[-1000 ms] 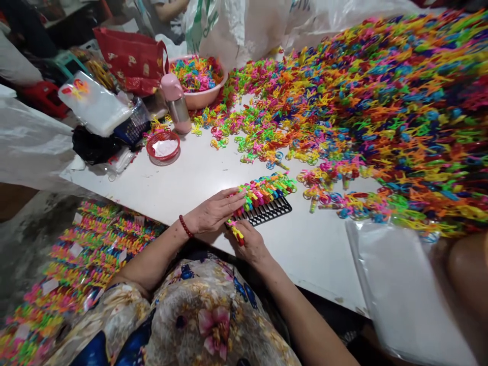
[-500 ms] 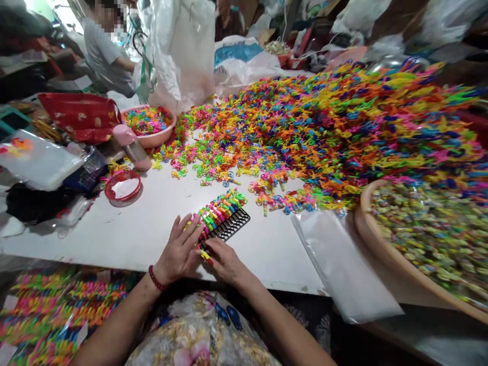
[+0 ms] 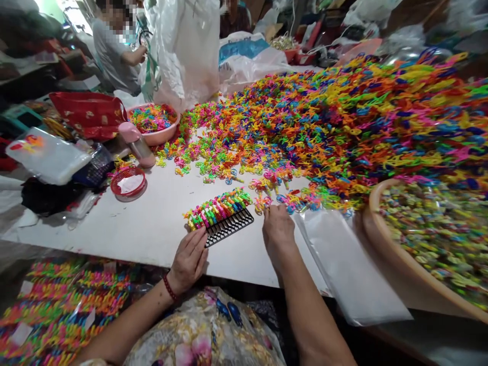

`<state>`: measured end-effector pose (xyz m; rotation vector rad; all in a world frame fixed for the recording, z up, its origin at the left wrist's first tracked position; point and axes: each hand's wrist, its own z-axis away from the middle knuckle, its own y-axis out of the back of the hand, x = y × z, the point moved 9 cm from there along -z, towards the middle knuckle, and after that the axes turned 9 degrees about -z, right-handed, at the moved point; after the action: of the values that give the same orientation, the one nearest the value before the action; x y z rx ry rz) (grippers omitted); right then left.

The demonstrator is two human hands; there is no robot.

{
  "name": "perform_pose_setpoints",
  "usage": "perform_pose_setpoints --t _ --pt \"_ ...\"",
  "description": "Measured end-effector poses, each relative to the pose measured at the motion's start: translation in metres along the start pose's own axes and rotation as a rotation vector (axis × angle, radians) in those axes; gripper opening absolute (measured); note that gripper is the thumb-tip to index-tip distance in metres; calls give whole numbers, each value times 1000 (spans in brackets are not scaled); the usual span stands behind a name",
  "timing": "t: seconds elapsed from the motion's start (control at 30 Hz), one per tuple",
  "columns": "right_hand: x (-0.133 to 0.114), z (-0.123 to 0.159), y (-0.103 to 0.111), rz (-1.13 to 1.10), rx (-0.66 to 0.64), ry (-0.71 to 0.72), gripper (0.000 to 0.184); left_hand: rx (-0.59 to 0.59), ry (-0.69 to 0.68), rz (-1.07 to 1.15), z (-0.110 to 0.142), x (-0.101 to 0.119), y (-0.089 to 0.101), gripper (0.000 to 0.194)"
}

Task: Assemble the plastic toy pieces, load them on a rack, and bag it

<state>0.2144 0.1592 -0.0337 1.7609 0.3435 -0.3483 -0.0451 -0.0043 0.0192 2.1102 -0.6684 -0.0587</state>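
Observation:
My left hand (image 3: 189, 258) holds the near left end of a black slotted plastic rack (image 3: 231, 226), its fingers together over that corner. Along the rack's far side sits a row of small bright plastic pieces (image 3: 215, 211) in green, pink, yellow, orange and blue, packed side by side. To the right of the rack, my right hand (image 3: 279, 229) is at the near edge of scattered small plastic pieces (image 3: 295, 201). Its fingers are curled together, and the fingertips touch the pieces. What lies between them is hidden.
A large heap of colourful plastic pieces (image 3: 324, 122) covers the back right. A wide tub (image 3: 375, 208) and clear plastic bags (image 3: 351, 269) stand at right. A red basket (image 3: 129, 185), a pink-lidded bottle (image 3: 137, 145) and a pink basin (image 3: 163, 136) are at left. A person (image 3: 116, 51) is behind.
My right hand has left the rack's near edge and moved right and away to the loose pieces. My left hand has slid down to the rack's corner, uncovering more of the row.

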Motion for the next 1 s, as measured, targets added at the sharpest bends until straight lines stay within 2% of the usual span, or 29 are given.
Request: perform_pose_setpoints --t 0.17,0.23,0.4,0.5,0.6,0.67,0.73,0.87,1.0 --pt "-22 44 5 -345 57 45 30 -63 -39 39 3 -16 1 61" --pt "-20 56 3 -463 47 -13 36 -37 -4 65 4 -21 2 61" --pt "2 77 -3 -783 60 -270 44 82 91 71 6 -26 11 52" --pt "-8 87 -2 -978 44 -302 41 107 111 44 7 -25 15 46" --pt "-44 96 -10 -1021 -146 -231 34 107 106 41 7 -26 16 46" --pt "-73 103 -23 -1005 -292 -177 31 104 94 42 7 -26 17 48" --pt "-103 107 -36 -981 -376 -68 28 101 84 42 7 -27 18 51" --pt "-152 108 -53 -948 -390 236 23 90 85 47 6 -27 18 55" --pt "-172 109 -63 -944 -390 397 23 88 96 73 6 -28 17 56"
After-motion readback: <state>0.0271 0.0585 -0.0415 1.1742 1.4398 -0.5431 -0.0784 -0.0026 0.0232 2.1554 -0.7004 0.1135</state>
